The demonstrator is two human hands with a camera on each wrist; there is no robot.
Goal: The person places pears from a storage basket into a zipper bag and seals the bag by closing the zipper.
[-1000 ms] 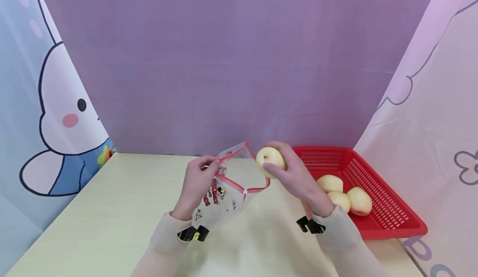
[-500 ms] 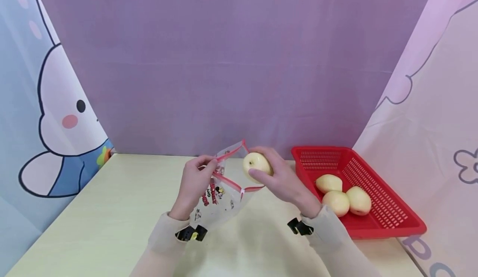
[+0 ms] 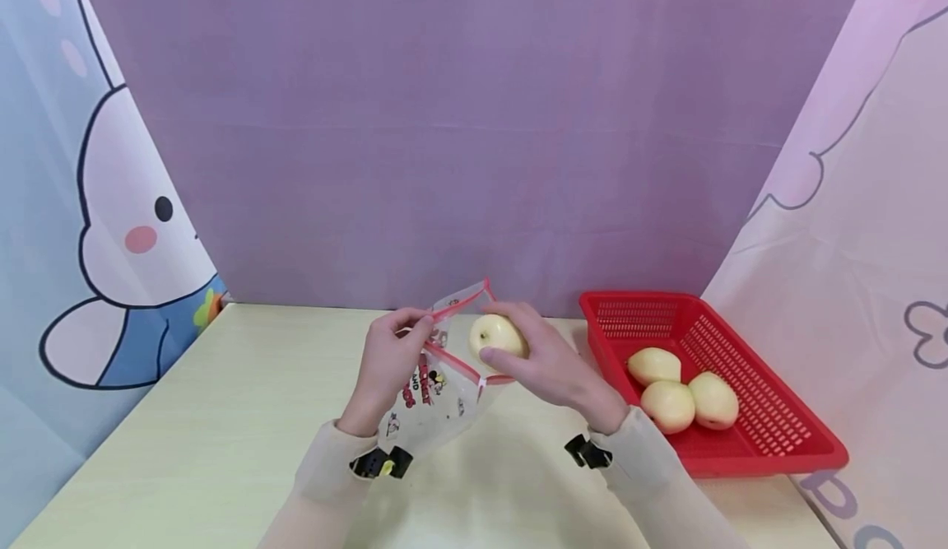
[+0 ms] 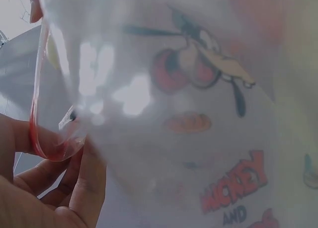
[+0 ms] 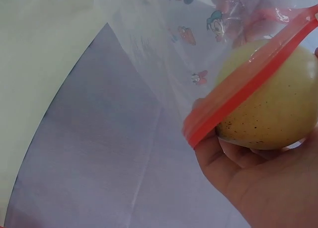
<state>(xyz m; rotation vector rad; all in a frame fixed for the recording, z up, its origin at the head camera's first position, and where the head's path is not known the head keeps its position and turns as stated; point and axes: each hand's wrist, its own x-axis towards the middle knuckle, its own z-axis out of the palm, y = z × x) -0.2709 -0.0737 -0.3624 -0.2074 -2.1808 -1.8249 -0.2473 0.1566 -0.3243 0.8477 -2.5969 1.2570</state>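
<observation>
My left hand (image 3: 390, 361) pinches the red zip edge of a clear printed zip bag (image 3: 440, 419), which hangs with its mouth spread toward the right. A pale yellow apple (image 3: 490, 337) is gripped in my right hand (image 3: 557, 368), thumb on the near side. In the right wrist view the apple (image 5: 278, 106) lies partly inside the mouth, behind the red zip strip (image 5: 243, 86), and the fingertips reach in under the strip. The left wrist view is mostly filled by the bag (image 4: 189, 114), showing cartoon prints, with the left fingers (image 4: 89, 188) curled at its red edge.
A red plastic basket (image 3: 770, 376) with perforated sides stands on the right of the pale table (image 3: 244, 417). Three more pale yellow apples (image 3: 669, 406) sit in it. A purple cloth (image 3: 474, 137) hangs behind the table, with printed curtains on both sides.
My right hand has carried the apple leftward and slightly down, from the right edge of the bag's mouth into it. The left hand and the bag have stayed nearly in place.
</observation>
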